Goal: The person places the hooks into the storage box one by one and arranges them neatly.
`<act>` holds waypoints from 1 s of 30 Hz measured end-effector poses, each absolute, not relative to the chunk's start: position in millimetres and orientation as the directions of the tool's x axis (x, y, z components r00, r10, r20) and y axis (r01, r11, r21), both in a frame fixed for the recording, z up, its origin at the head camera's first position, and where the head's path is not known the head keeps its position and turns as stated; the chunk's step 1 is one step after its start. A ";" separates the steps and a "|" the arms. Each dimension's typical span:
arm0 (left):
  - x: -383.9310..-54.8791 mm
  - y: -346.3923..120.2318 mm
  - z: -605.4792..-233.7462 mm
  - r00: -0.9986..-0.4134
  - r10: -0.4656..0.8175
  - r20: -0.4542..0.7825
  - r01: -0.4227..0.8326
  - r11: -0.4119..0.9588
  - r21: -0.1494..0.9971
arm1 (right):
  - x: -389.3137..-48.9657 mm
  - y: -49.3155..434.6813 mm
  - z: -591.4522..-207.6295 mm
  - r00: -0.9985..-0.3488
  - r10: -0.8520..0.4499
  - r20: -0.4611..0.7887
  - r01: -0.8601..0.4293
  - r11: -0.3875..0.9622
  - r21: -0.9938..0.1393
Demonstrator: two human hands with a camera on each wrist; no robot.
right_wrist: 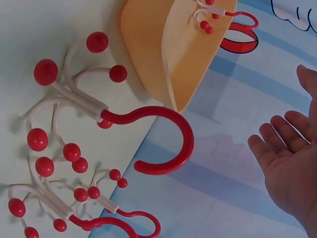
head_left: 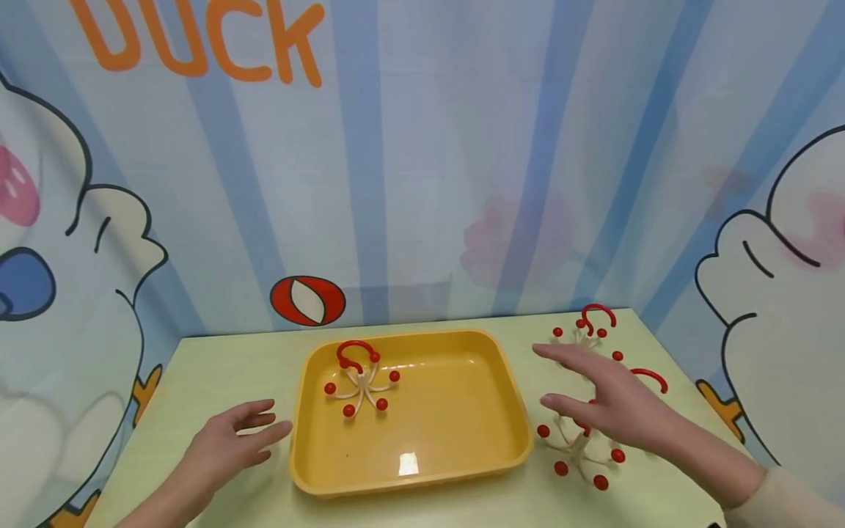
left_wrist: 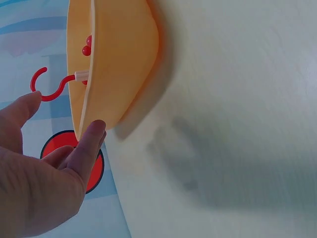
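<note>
A yellow tray (head_left: 455, 418) stands on the table. Inside it, at the back left, sits a small hanger (head_left: 361, 381) with a red hook on top and several white arms tipped with red balls. My left hand (head_left: 224, 446) hovers beside the tray's left side, fingers spread and holding nothing. Three similar hangers stand right of the tray: a front one (head_left: 579, 444), one behind it whose red hook (head_left: 652, 378) shows past my hand, and a back one (head_left: 598, 308). Above them is my right hand (head_left: 620, 403), empty, fingers extended; it partly hides them in the head view.
The pale green table (head_left: 231, 367) ends at a blue-striped backdrop (head_left: 416, 183) with cartoon figures on both sides. A red and white oval (head_left: 307, 301) is printed on the backdrop behind the tray.
</note>
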State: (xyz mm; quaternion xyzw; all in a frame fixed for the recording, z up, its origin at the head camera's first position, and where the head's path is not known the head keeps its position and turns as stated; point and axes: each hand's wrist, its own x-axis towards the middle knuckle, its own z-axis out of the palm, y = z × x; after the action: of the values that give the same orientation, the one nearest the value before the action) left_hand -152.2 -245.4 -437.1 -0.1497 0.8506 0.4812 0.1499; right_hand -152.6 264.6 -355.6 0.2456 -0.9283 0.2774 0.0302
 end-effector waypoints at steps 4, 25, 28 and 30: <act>-148.2 -240.5 -440.5 -0.893 -0.096 -0.439 -0.434 0.434 0.789 | -155.3 271.2 -356.8 -0.884 -0.432 0.180 -0.461 0.735 -0.496; -144.2 -227.9 -461.9 -0.821 -0.098 -0.563 -0.567 0.256 0.783 | -164.1 306.9 -374.8 -0.915 -0.387 0.117 -0.392 0.780 -0.488; -144.1 -227.1 -463.7 -0.822 -0.099 -0.561 -0.566 0.247 0.786 | -164.5 311.0 -376.7 -0.916 -0.382 0.124 -0.393 0.789 -0.472; -143.9 -227.1 -465.0 -0.824 -0.097 -0.558 -0.564 0.243 0.789 | -165.5 313.0 -377.6 -0.921 -0.373 0.117 -0.383 0.800 -0.462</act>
State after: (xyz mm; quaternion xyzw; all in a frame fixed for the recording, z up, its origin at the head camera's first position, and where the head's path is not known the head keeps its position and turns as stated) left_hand -143.9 -227.1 -465.0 -0.2166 0.7619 0.5758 0.2028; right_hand -165.5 313.0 -377.6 0.1990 -0.9487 0.2456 0.0101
